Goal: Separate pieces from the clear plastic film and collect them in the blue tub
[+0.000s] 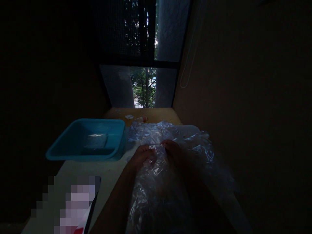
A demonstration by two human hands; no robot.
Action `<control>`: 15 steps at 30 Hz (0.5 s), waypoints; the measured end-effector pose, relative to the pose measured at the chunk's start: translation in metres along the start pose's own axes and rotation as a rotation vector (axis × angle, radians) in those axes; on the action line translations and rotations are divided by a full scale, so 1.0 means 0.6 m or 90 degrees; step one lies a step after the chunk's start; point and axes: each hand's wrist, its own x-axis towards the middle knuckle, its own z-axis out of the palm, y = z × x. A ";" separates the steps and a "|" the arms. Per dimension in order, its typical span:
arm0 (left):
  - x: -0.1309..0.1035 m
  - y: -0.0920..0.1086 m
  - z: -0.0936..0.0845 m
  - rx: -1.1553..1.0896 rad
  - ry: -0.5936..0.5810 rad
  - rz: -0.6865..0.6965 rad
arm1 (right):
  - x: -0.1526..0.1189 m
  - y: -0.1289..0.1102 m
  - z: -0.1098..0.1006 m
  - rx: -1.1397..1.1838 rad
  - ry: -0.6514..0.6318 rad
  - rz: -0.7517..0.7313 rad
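Observation:
A large crumpled sheet of clear plastic film (148, 182) spreads over the table and hangs down toward me. My left hand (143, 154) is closed on the film near its middle, thumb and fingers pinching it. Just to the right, my right hand (172, 148) pinches the same film, its fingers bent down onto it. The two hands are a small gap apart. Dim light hides the fingertips in part, and I cannot tell whether the film is a bag or a loose sheet.
On the left of the white table (107, 169) stands a blue plastic basin (83, 157) with a clear plastic packet (96, 141) inside. A blurred-out device or sheet (80, 201) lies nearer. Behind are a white scrap (129, 116), a small bottle-like item (143, 119) and a window (143, 84).

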 end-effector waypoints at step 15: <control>0.002 0.001 0.004 0.036 0.040 0.019 | 0.013 0.023 -0.003 -0.001 0.019 0.025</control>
